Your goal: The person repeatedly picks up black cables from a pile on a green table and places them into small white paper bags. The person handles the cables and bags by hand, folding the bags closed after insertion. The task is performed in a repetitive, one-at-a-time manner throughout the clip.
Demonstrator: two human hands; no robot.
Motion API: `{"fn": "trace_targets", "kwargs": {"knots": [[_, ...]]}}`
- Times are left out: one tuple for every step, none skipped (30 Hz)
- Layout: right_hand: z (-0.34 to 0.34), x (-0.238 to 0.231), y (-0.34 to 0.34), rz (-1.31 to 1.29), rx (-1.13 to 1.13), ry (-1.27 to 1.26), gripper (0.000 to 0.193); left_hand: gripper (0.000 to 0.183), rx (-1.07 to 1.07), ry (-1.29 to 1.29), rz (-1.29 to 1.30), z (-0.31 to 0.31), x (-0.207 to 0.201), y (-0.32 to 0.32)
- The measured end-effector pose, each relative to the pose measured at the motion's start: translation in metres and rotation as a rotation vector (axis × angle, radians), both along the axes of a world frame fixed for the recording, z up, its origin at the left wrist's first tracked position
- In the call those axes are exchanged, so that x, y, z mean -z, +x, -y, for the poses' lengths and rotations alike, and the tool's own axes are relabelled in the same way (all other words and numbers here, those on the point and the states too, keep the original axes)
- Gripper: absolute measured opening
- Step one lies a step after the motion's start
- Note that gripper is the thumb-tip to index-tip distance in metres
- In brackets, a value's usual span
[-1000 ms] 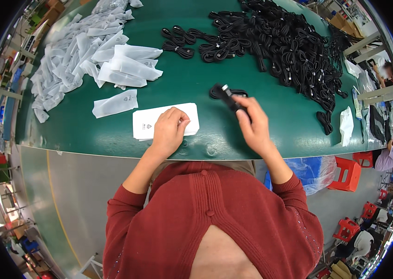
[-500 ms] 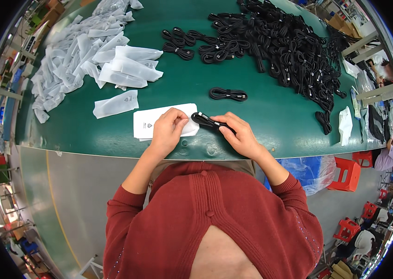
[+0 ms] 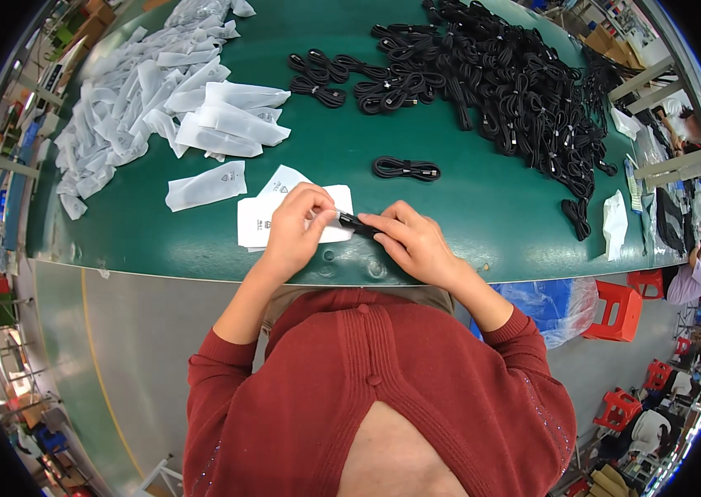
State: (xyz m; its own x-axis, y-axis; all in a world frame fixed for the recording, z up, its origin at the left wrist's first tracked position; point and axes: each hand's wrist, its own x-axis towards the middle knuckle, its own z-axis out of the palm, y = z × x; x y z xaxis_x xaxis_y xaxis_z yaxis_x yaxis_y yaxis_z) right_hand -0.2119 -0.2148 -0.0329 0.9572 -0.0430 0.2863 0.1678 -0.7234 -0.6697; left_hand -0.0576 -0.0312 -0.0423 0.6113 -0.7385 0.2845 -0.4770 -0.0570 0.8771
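Observation:
Between thumb and fingers, my left hand pinches a white translucent bag by its edge; the bag's far end sticks out past my knuckles. From the right, my right hand grips a bundled black cable. The cable's front end meets the bag's edge at my left fingertips; how far inside it is, I cannot tell. Under my left hand lies a stack of flat white bags. Beyond my hands rests a single bundled cable.
One bag lies apart at left, before a large heap of white bags. A big pile of black cables covers the far right of the green table. A crumpled white bag and red stools are at right.
A bag has been lifted from the stack in my left hand and now angles away over it. My right hand has brought the cable leftward to the bag's edge.

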Motion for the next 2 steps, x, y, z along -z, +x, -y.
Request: {"fn": "trace_targets", "kwargs": {"knots": [[0.0005,-0.0010,0.0006,0.029,-0.001,-0.067,0.037,0.007,-0.020,0.010,-0.020,-0.0015,-0.0001,0.0026],[0.0016,-0.0016,0.0019,0.059,-0.002,-0.135,0.037,0.005,-0.040,0.019,-0.041,-0.0026,0.0004,0.0045]]}}
